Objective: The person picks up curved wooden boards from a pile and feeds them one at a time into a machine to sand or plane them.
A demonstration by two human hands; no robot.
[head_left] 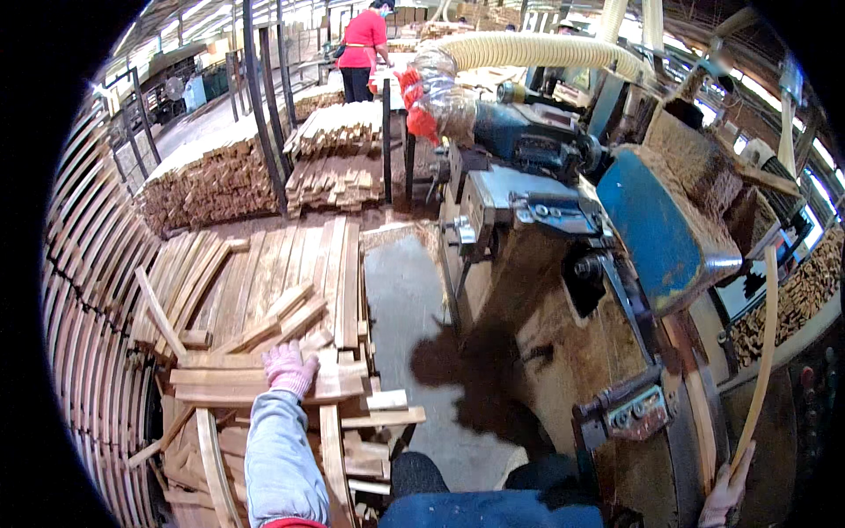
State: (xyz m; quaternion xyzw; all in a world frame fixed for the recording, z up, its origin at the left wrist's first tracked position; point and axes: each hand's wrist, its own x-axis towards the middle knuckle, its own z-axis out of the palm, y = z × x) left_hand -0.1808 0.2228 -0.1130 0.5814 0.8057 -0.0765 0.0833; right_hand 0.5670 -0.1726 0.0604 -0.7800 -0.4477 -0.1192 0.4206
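Note:
My left hand (289,368), in a pink knitted glove, lies palm down across a short stack of wooden boards (211,384), its fingers spread. More boards lie loosely beneath that stack, at angles. At the lower right edge my right hand (727,495) has its fingers closed round the near end of a long thin wooden strip (767,352). That strip stands up away from me, beside the blue woodworking machine (656,233). A wooden piece (700,405) lies along the machine's guide, left of the strip.
Stacked timber (207,185) and slatted wood piles (75,352) line the left. A ribbed dust hose (546,53) crosses above the machine. Wood offcuts (792,299) heap at the right. A person in a red top (363,44) stands at the back beside a work surface.

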